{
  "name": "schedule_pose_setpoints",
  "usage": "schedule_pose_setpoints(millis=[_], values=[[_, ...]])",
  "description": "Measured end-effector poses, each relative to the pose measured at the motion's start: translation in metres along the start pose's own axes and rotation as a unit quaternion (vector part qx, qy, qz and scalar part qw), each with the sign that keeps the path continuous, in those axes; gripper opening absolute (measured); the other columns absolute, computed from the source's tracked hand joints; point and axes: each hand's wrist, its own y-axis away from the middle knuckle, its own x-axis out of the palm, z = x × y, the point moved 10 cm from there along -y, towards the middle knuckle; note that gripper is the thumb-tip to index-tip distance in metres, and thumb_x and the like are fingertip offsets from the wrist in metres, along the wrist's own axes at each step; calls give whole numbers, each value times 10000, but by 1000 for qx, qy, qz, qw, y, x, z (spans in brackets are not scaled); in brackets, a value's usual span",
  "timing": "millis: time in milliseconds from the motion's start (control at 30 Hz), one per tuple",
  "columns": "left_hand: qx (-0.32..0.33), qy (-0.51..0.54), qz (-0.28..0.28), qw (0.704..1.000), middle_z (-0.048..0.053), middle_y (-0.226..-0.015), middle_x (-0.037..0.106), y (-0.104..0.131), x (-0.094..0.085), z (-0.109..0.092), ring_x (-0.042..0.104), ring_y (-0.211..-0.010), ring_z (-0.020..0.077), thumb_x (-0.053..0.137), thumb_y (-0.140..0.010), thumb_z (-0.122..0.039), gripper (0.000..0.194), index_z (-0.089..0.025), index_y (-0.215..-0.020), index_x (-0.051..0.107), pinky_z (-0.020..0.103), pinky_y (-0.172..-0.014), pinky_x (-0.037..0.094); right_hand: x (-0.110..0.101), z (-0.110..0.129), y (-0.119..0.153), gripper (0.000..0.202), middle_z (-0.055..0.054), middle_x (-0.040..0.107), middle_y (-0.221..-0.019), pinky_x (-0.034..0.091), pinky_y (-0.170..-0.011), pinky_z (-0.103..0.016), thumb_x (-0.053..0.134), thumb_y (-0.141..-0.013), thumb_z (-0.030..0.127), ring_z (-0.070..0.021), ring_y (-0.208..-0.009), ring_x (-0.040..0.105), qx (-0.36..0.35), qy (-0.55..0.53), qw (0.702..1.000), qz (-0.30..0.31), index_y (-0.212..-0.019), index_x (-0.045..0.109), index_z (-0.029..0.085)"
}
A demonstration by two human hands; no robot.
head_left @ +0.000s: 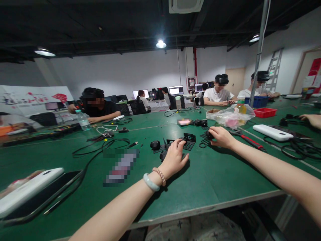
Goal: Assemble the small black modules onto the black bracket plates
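Note:
My left hand (175, 156), with a bead bracelet and a pale bangle at the wrist, lies over a group of small black parts. Its thumb is spread away from the fingers, and the fingertips touch or hover at a slotted black bracket (190, 142). A round black camera-like part (154, 145) sits just left of the hand, and another (163, 156) is partly hidden under it. My right hand (222, 136) has its fingers curled on a small black part (208, 135), mostly covered by the fingertips. Beside that is a small black cable loop (202, 145).
Red-handled pliers (253, 142) and a white power bank (273, 132) lie to the right. A phone (121, 167) and black cables (100, 147) are on the left. Farther back are a plastic bag (225, 116), a red tray (265, 112) and a bottle (82, 120). Several people sit around.

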Motion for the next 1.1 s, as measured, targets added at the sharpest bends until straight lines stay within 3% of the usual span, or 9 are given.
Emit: schedule_pose_setpoints(millis=[200,500,667,833,967,1100], values=[[-34,-132,14,991,109,-1135,389,-1,-1,14,349,-1065,279,504,-708,-261,431,-198,-1117,384,465,-896,295,25,-13,3,347,-157,496,-1089,334,-778,-327,508,-696,239,-246,-939,475,4,54,996,69,-1015,500,102],[-131,-232,62,962,126,-980,447,5,6,64,434,-922,279,449,-749,-375,419,-175,-1112,384,419,-747,373,36,-5,0,312,-125,541,-992,293,-823,-333,506,-723,207,-221,-898,493,1,85,993,85,-1022,494,120],[-168,-235,106,951,120,-1020,426,9,16,77,480,-886,253,426,-756,-406,436,-188,-1126,355,368,-704,406,42,-16,2,267,-131,548,-976,264,-875,-369,449,-756,149,-225,-940,481,37,95,991,83,-1016,506,125],[-178,-215,109,954,111,-1047,400,8,17,78,528,-812,223,412,-762,-397,418,-200,-1126,350,321,-642,434,43,-15,0,336,-150,505,-1092,230,-926,-407,441,-757,177,-249,-1050,421,59,58,994,76,-1084,490,116],[-157,-157,82,972,111,-1087,375,6,17,68,542,-771,199,412,-767,-358,389,-191,-1114,358,319,-650,448,42,9,-8,465,-133,432,-1207,202,-955,-428,432,-774,250,-245,-1135,353,63,-20,996,63,-1228,381,163],[-103,-71,66,990,99,-1098,380,2,18,47,527,-825,188,443,-757,-315,363,-180,-1089,384,313,-743,443,49,31,-15,447,-99,403,-1250,166,-945,-497,365,-820,339,-236,-1168,321,97,-105,987,78,-1257,335,256]])
